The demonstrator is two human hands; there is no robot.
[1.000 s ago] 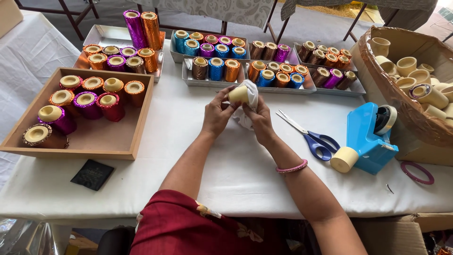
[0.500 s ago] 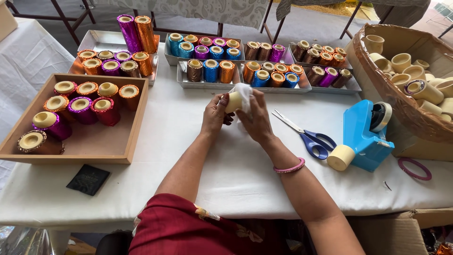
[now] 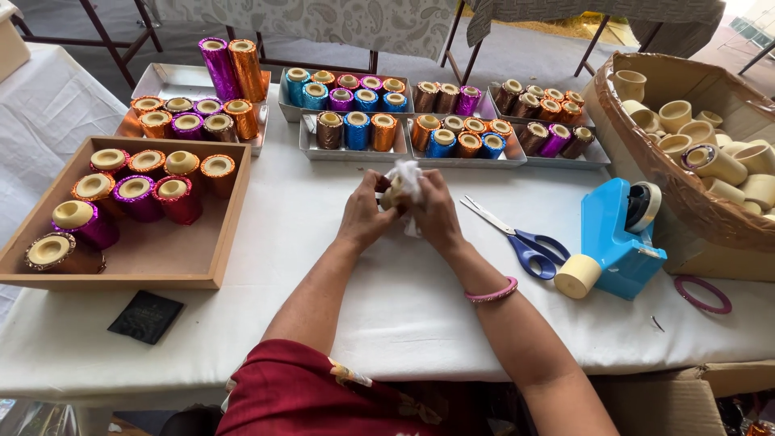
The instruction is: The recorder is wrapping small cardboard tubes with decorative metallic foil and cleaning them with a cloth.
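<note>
Both hands up front, mid-surface. Left hand (image 3: 365, 216) & right hand (image 3: 433, 211) each closed round one small cream spool (image 3: 393, 194), white wrap (image 3: 406, 172) bunched over its top, held just above the white surface (image 3: 404, 299). Blue scissors (image 3: 517, 238) lie just right of the right hand; blue tape dispenser (image 3: 617, 234) further right. Wooden tray (image 3: 218, 234) w/ foil-covered spools at left. Metal trays (image 3: 355, 151) of coloured spools behind the hands. Box (image 3: 686, 202) of bare cream spools far right.
</note>
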